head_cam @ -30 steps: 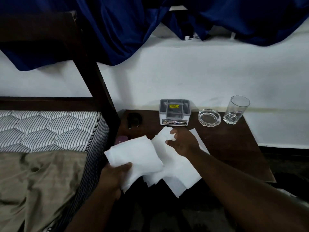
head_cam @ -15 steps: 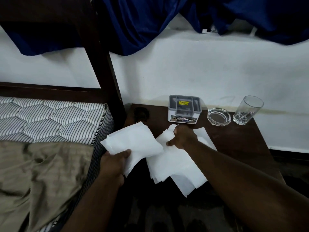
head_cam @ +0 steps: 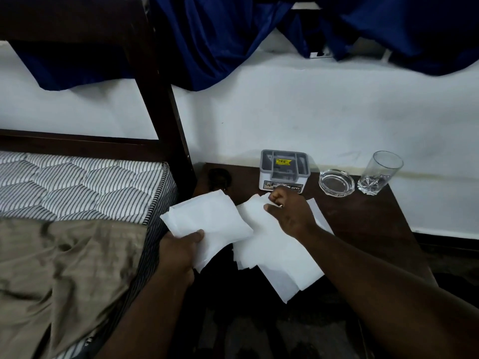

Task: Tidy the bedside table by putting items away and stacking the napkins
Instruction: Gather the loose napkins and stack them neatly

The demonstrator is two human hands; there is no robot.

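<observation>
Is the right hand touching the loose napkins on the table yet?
Touching. The head view shows the right hand pinching the top edge of the loose napkins lying on the table.

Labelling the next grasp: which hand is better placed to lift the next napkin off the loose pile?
Right. The right hand pinches an edge of the loose napkins on the bedside table, near the grey box. The left hand is busy: it holds the gathered stack beside the pile.
</observation>
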